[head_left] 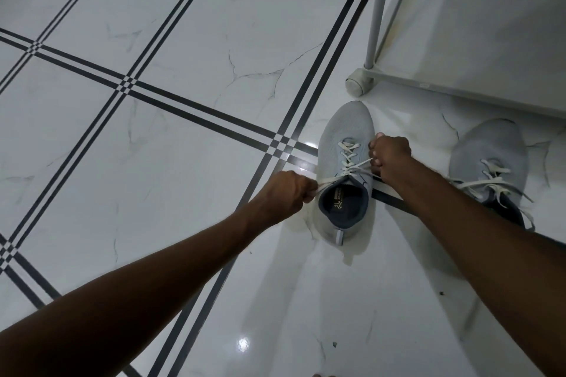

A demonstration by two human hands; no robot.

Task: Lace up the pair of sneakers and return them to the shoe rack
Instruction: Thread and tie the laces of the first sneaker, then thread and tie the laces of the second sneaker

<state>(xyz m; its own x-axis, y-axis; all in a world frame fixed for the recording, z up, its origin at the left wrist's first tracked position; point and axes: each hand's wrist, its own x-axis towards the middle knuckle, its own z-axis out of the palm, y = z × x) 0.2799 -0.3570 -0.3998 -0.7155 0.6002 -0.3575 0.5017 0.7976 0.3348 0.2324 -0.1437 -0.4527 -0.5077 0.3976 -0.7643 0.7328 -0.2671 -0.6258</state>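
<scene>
**Lace ends pulled taut over one sneaker**

One end of the white lace (352, 167) is pinched in the closed fingers of the left hand (284, 193), the other end in the fisted right hand (390, 157). The lace is drawn sideways across the grey sneaker (344, 131), which is set on the tiled floor (183, 70). The second sneaker (487, 150) is placed to the right, near the white shoe rack (459, 40).

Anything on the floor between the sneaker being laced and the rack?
Nothing visible. Bare tile lies between the sneaker toe and the shoe rack foot. Both hands, left hand and right hand, hold its lace ends.
</scene>
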